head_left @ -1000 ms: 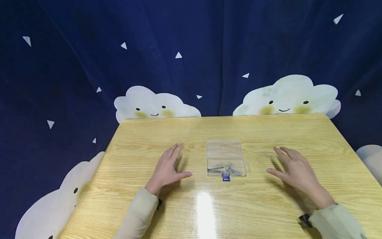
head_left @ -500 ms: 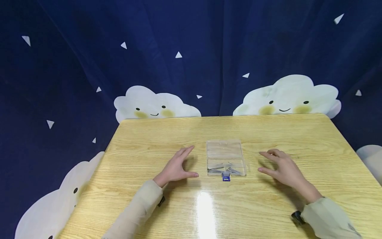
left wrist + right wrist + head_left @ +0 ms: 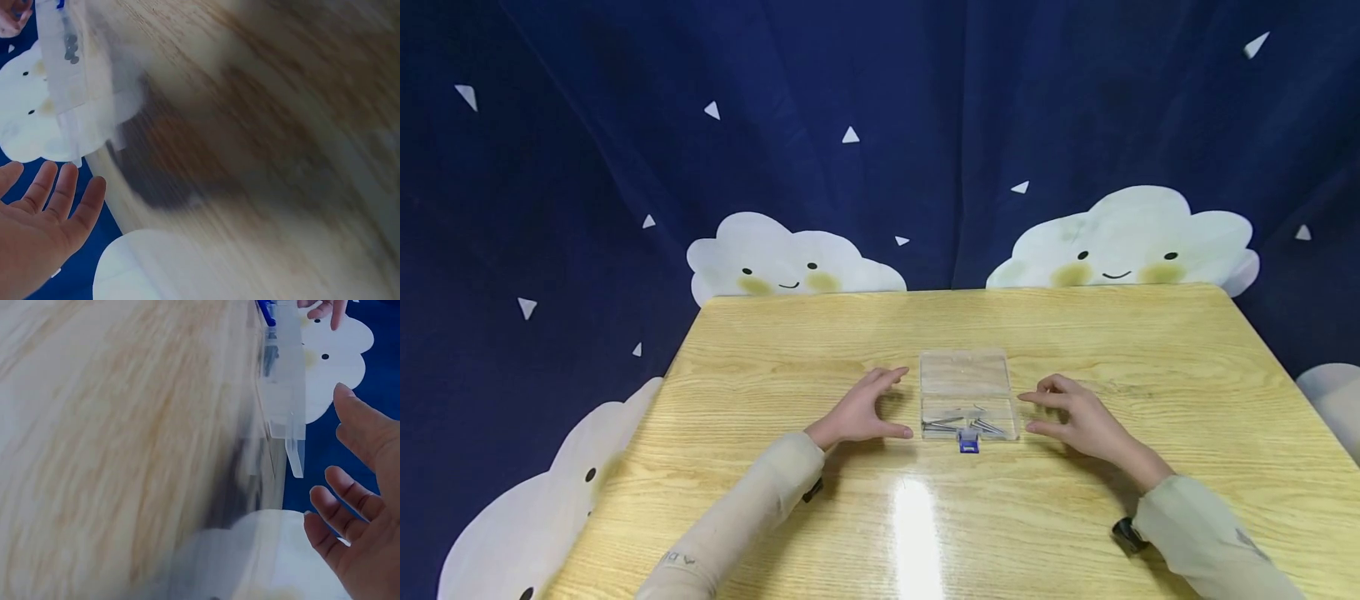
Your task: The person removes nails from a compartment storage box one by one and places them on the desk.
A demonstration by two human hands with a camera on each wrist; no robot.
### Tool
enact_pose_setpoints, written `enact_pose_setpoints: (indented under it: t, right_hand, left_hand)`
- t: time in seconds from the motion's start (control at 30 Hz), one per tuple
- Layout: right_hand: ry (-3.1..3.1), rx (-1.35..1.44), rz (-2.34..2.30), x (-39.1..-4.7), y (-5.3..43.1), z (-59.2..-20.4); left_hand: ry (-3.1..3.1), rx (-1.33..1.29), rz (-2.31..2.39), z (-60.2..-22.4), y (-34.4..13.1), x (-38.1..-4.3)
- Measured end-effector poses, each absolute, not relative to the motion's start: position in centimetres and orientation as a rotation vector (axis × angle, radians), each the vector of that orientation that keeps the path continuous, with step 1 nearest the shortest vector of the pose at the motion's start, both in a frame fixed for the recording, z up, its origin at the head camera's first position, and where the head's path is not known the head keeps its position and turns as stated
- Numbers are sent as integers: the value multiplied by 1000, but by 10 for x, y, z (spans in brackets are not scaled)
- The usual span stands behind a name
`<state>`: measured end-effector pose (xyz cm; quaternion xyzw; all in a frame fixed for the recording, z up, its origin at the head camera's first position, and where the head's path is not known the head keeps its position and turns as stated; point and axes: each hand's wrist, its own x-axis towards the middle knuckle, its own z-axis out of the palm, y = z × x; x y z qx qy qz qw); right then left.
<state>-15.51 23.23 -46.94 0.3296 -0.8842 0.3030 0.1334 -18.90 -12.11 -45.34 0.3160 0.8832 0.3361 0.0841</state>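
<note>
A clear plastic case (image 3: 965,379) lies on the table with its lid laid back away from me and a blue latch (image 3: 969,445) at the front. Inside are several metal screws (image 3: 987,426), grouped in left and right compartments. My left hand (image 3: 861,411) is just left of the case, thumb and fingers spread apart, holding nothing. On the other side, my right hand (image 3: 1075,417) has its fingertips right at the case's right edge, fingers loosely bent and nothing in them. Both wrist views show the case (image 3: 87,94) beyond an empty palm.
The wooden table (image 3: 820,333) runs back to a dark blue curtain (image 3: 880,100) printed with smiling clouds. A bright light reflection (image 3: 916,533) lies on the tabletop in front of the case.
Both hands have moved inward toward the case, the left hand to the right and the right hand to the left. The case has stayed in place.
</note>
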Motion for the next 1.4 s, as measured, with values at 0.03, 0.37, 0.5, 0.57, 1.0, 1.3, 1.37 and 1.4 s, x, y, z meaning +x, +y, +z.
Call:
enact_pose_setpoints:
  t: [0.03,0.37,0.5,0.57,1.0,1.3,1.37,1.4]
  right_hand:
    - [-2560,972,883,-156,231,-470]
    - [-2568,1052,907,-167,222,-471]
    - [-2577,1081,946,-170,220,-473]
    - [-2571,1097,963,-172,219,-474]
    - [-2610,1126,1070,-176,208,-475]
    - [-2549,1245,1080,-183,203,-481]
    - [-2546,1265,1078,-183,202,-481]
    - [-2550,1272,1075,-184,201,-481]
  left_hand:
    - [2627,943,1003,-454,-120,-190]
    - [2530,924,952,-459,-113,-196]
    - [2513,906,926,-460,-110,-198]
    - [2513,901,911,-461,-109,-200]
    - [2501,985,810,-468,-99,-206]
    - [2489,998,795,-471,-98,-207]
    - [2489,1002,804,-472,-98,-207]
    - [2490,1006,807,-472,-97,-208]
